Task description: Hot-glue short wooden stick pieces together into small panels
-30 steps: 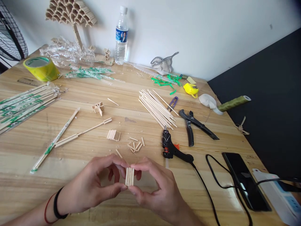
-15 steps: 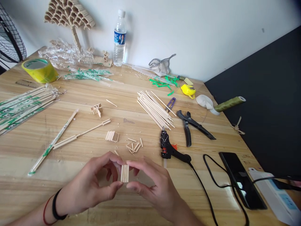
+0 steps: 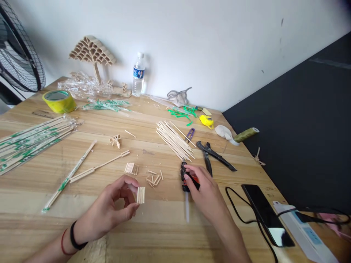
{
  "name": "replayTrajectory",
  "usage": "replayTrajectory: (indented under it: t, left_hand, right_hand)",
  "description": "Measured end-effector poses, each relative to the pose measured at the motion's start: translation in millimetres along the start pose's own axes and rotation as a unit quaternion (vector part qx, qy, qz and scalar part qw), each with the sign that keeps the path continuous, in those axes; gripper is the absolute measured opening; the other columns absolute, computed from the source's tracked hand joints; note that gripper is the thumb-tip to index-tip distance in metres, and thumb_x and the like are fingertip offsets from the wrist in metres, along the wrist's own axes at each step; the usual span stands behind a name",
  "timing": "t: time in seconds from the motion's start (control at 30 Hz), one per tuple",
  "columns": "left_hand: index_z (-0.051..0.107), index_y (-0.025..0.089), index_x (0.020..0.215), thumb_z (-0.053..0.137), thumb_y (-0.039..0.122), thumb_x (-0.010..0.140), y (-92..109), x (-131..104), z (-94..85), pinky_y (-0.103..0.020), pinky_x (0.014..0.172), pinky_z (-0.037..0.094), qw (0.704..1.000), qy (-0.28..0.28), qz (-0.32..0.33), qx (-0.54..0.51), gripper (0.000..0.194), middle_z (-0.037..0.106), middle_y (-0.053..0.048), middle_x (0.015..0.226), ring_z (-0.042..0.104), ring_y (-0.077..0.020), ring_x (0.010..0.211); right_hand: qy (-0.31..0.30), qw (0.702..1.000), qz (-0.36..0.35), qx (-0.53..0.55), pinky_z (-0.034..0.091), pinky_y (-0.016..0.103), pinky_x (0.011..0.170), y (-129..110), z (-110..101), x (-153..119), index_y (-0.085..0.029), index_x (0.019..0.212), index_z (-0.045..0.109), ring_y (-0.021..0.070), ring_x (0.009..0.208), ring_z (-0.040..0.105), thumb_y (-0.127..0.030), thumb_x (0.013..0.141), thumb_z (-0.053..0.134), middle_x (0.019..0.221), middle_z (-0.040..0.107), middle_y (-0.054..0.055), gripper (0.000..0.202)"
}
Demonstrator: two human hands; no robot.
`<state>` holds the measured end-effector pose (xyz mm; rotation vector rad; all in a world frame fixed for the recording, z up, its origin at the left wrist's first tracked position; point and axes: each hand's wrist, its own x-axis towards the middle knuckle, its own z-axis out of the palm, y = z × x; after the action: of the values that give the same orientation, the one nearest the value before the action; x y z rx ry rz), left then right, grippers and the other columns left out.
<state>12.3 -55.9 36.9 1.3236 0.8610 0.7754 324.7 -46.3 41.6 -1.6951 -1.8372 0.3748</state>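
"Over that table, what are the right hand and left hand doing?"

"The right has fingers at the glue gun; I can't tell if they grip. The left pinches a stick block, left of the gun."

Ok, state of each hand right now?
Left hand: closed, holding a small block of pale wooden sticks.
Right hand: touching the black plastic glue gun; whether closed can't be told.
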Motion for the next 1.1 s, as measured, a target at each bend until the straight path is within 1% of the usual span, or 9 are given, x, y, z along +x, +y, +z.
replayTrajectory:
  t: [0.13,0.23,0.4,0.57,0.7,0.8,0.87,0.97,1.1]
  left_hand:
    - [0.055,0.021,0.116,0.070,0.025,0.094,2.5,1.9,-0.8,-0.028,0.071,0.048,0.999,-0.001,-0.004,-0.040,0.027,0.062,0.003,0.080,0.063,-0.0135,0.070]
    - [0.057,0.019,0.114,0.071,0.023,0.092,4.3,2.3,0.6,-0.028,0.069,0.049,0.998,-0.003,-0.008,-0.059,0.026,0.061,0.003,0.084,0.063,-0.0126,0.068]
    - [0.060,0.018,0.112,0.072,0.017,0.087,2.5,1.5,4.7,-0.028,0.067,0.048,0.996,-0.046,-0.011,-0.074,0.028,0.064,0.001,0.090,0.061,-0.0119,0.069]
    - [0.059,0.018,0.106,0.075,0.012,0.081,-2.2,-0.4,8.9,-0.027,0.066,0.044,0.995,-0.074,-0.028,-0.067,0.031,0.063,0.003,0.085,0.057,-0.0119,0.069]
    - [0.057,0.018,0.104,0.077,0.009,0.079,-5.3,-1.2,8.8,-0.025,0.065,0.041,0.993,-0.072,-0.023,-0.087,0.034,0.060,0.006,0.075,0.055,-0.0113,0.066]
    - [0.055,0.019,0.108,0.077,0.014,0.083,-7.8,0.9,5.4,-0.024,0.064,0.042,0.990,-0.071,-0.020,-0.124,0.034,0.062,0.006,0.072,0.058,-0.0118,0.066]
    - [0.055,0.020,0.110,0.078,0.019,0.085,-9.1,3.6,1.9,-0.024,0.064,0.044,0.987,-0.063,-0.016,-0.150,0.034,0.064,0.004,0.077,0.061,-0.0115,0.066]
    - [0.057,0.020,0.111,0.082,0.025,0.085,-10.1,7.9,-3.4,-0.024,0.065,0.047,0.983,-0.044,-0.006,-0.177,0.036,0.064,0.001,0.094,0.065,-0.0097,0.067]
    - [0.060,0.020,0.112,0.085,0.031,0.087,-11.1,10.9,-7.5,-0.024,0.064,0.048,0.981,-0.025,0.004,-0.191,0.037,0.064,0.000,0.098,0.066,-0.0091,0.067]
  right_hand:
    - [-0.032,0.992,0.056,-0.105,0.054,0.059,0.103,36.9,-16.5,-11.6,-0.018,0.126,0.065,0.0377,0.118,0.068,-0.033,0.094,0.048,0.122,0.070,0.018,0.040]
    - [-0.098,0.986,0.080,-0.107,0.054,0.057,0.105,56.8,-27.5,-20.5,-0.015,0.134,0.061,0.0367,0.121,0.068,-0.031,0.091,0.046,0.127,0.069,0.020,0.048]
    - [-0.176,0.978,0.052,-0.098,0.054,0.052,0.108,57.2,-26.0,-19.2,-0.014,0.137,0.061,0.0342,0.123,0.069,-0.026,0.080,0.051,0.134,0.068,0.019,0.059]
    - [-0.140,0.987,0.046,-0.065,0.057,0.045,0.102,52.1,-18.4,-14.3,-0.018,0.124,0.067,0.0323,0.117,0.072,-0.023,0.077,0.053,0.126,0.074,0.015,0.050]
    - [-0.063,0.995,0.069,-0.024,0.058,0.043,0.092,51.6,-26.7,-16.7,-0.022,0.121,0.068,0.0327,0.103,0.074,-0.033,0.081,0.063,0.112,0.078,0.011,0.041]
    - [-0.013,0.993,0.105,0.052,0.056,0.038,0.077,39.5,-34.2,-17.0,-0.023,0.113,0.070,0.0292,0.085,0.071,-0.044,0.085,0.072,0.094,0.076,0.006,0.034]
    - [0.002,0.979,0.110,0.171,0.055,0.037,0.075,24.6,-33.3,-15.8,-0.023,0.107,0.072,0.0264,0.081,0.067,-0.049,0.091,0.073,0.088,0.073,0.006,0.031]
    - [-0.061,0.929,0.087,0.354,0.051,0.037,0.067,-1.2,-18.7,-14.8,-0.022,0.103,0.074,0.0204,0.064,0.057,-0.054,0.095,0.072,0.066,0.058,0.000,0.033]
    - [-0.119,0.881,0.104,0.445,0.046,0.035,0.064,-25.1,14.9,-21.6,-0.020,0.100,0.074,0.0166,0.061,0.049,-0.061,0.093,0.073,0.065,0.053,-0.002,0.042]
